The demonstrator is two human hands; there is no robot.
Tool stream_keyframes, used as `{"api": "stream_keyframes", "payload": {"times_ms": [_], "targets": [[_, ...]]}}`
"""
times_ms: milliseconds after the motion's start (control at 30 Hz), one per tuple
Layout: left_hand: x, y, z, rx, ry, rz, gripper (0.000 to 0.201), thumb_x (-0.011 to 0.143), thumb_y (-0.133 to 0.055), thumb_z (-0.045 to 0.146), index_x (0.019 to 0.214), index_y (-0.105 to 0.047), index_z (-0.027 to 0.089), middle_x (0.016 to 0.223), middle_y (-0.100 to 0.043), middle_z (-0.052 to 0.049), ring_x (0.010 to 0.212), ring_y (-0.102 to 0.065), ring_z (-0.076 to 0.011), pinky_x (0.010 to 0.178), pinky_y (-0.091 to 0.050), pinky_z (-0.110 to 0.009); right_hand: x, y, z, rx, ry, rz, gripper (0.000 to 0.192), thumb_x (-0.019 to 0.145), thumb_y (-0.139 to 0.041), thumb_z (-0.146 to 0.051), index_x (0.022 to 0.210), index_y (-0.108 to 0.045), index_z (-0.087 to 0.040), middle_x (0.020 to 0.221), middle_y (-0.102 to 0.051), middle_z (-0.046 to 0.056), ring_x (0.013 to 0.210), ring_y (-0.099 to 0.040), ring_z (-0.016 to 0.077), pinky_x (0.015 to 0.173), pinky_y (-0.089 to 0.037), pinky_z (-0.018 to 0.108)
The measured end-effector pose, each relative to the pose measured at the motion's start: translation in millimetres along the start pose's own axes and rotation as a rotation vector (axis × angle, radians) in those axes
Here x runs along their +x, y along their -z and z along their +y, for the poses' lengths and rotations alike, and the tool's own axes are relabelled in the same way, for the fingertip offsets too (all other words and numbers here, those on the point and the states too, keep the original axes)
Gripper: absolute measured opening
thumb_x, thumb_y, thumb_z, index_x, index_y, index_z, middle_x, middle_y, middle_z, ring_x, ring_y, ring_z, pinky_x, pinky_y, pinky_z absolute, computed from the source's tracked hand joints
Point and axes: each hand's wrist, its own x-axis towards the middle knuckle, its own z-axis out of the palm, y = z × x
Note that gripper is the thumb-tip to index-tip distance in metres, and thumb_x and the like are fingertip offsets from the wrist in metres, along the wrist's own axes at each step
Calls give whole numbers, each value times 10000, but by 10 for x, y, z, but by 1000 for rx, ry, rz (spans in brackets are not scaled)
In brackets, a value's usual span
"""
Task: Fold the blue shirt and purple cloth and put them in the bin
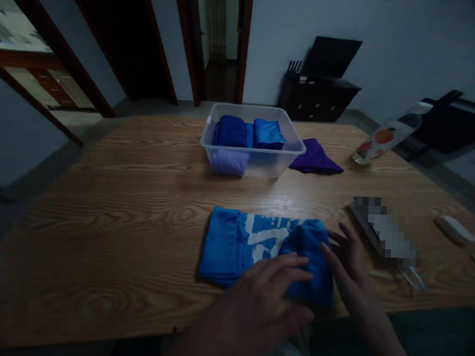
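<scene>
Dim room, big wooden table (103, 193), doorways and a dark cabinet (317, 100) behind.

Blue printed garment (258, 247) lies near the front edge, centre-right. Left part is folded flat; the right end is bunched up under the hands, so I judge the fold partway done, last turn not finished.

Left hand (263, 300) lies palm down on the garment's near right part, fingers spread and pressing, not closed round anything. Right hand (346, 256) is at the garment's right edge, fingers extended and loosely open, touching the cloth; can't tell if the thumb pinches it.

Beyond it, a clear plastic bin (298, 144) at table centre holds folded pieces: two blue ones on top, one pale lilac below, maybe another hidden. Just right of the bin, one purple cloth (315, 158) lies loose on the table, not put in.

Count: 1 garment in hand, 3 visible in the bin, 1 purple outside.

Other items, right side: 1 bottle (385, 134) lying tilted, 1 blurred flat object (388, 234), 1 white object (453, 229).
</scene>
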Motion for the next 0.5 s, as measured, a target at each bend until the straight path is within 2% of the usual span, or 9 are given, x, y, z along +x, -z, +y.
{"api": "stream_keyframes", "payload": {"times_ms": [67, 133, 200, 267, 367, 500], "targets": [[-129, 36, -182, 214, 32, 55, 437, 1089, -524, 495, 1472, -569, 291, 1625, -504, -25, 1557, -400, -232, 1312, -362, -459, -63, 148, 106, -120, 50, -2, 659, 1029, -560, -554, 1593, -381, -265, 1536, -520, 165, 1350, -596, 340, 1107, -541, 553], [-282, 68, -445, 467, 86, 171, 539, 1070, -571, 480, 1564, -478, 286, 1670, -440, -44, 1590, -339, -271, 1320, -339, -526, -202, 199, 152, -283, 143, -74, 606, 1038, -549, -534, 1572, -440, -269, 1599, -465, 146, 1464, -491, 352, 1214, -435, 597], [-415, 78, -714, 685, 113, 279, 721, 1041, -619, 496, 1657, -330, 256, 1704, -377, -78, 1609, -288, -309, 1311, -341, -565, -356, 165, 163, -418, 269, -185, 684, 1037, -555, -527, 1642, -353, -279, 1681, -367, 134, 1546, -383, 363, 1251, -375, 627], [-505, 71, -925, 805, 114, 322, 827, 1033, -626, 517, 1694, -230, 220, 1721, -334, -108, 1612, -277, -323, 1296, -369, -561, -466, 93, 179, -521, 382, -263, 821, 1024, -586, -521, 1707, -210, -263, 1731, -274, 141, 1584, -312, 376, 1240, -386, 640], [-560, 65, -1097, 863, 91, 334, 734, 1081, -549, 446, 1696, -219, 218, 1705, -365, -102, 1593, -328, -300, 1260, -433, -544, -515, 15, 240, -605, 481, -260, 837, 1048, -550, -391, 1735, -98, -238, 1751, -230, 138, 1607, -268, 358, 1229, -405, 614], [-523, 105, -1121, 902, 25, 363, 544, 1113, -457, 252, 1645, -345, 232, 1623, -502, -75, 1524, -458, -269, 1186, -526, -532, -467, 40, 282, -628, 519, -229, 746, 1058, -448, -224, 1735, -139, -272, 1739, -285, 94, 1597, -301, 322, 1214, -413, 593]]}}
